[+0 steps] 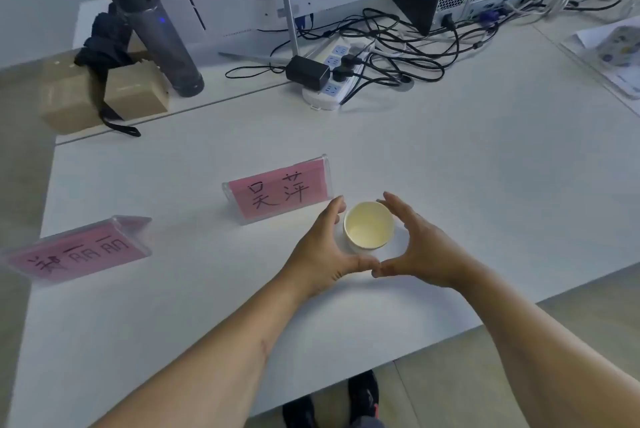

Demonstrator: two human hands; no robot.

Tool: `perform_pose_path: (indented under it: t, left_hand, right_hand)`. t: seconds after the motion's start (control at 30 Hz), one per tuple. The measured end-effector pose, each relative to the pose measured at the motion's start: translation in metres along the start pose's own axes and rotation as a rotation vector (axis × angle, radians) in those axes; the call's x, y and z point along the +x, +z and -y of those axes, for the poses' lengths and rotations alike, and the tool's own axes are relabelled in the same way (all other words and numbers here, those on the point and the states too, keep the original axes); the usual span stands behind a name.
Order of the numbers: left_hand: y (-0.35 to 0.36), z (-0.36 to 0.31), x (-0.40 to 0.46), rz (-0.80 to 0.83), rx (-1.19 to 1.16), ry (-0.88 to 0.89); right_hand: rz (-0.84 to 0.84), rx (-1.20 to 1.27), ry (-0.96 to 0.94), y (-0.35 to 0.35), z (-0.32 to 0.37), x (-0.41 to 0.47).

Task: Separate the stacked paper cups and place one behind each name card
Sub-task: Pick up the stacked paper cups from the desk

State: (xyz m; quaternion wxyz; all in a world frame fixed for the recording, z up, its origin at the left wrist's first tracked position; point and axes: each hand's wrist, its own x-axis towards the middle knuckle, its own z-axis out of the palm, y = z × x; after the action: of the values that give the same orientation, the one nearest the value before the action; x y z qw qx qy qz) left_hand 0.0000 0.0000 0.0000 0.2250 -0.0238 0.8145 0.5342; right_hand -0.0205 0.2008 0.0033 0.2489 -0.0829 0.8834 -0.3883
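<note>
Both hands, left hand [323,247] and right hand [412,249], cupped round cup stack [369,226], grip loose, not touching; neither name card [277,190] served yet.

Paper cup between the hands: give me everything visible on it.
The cup is pale cream paper with a rolled rim, upright, open and empty inside. It stands on the white table, just right of and nearer than the closer pink name card. Whether it is one cup or a stack cannot be told. Left hand and right hand curve around it without clear contact.
</note>
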Motion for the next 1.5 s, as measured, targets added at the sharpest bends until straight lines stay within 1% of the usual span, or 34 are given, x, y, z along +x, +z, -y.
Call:
perform_pose_path:
  t: [0.1,0.3,0.6,0.83,1.13,1.5]
  left_hand:
    - [0.006,-0.001,0.004,-0.032,0.013,0.011]
    - [0.018,0.007,0.008,-0.115,0.012,0.045]
    - [0.030,0.007,0.009,-0.216,-0.015,0.065]
    - [0.035,0.003,0.006,-0.267,-0.029,0.067]
    - [0.030,-0.011,-0.002,-0.358,-0.033,0.069]
    - [0.010,-0.055,-0.022,-0.413,-0.105,0.170]
  right_hand:
    - [-0.037,0.028,0.020,0.006,-0.003,0.003]
    - [-0.094,0.075,-0.008,0.020,-0.014,0.012]
    - [-0.140,0.024,-0.005,0.031,-0.021,0.019]
    - [-0.148,0.023,-0.018,0.031,-0.019,0.016]
    - [-0.123,0.031,0.011,0.030,-0.015,0.017]
    - [-0.093,-0.018,-0.021,0.018,0.002,0.017]
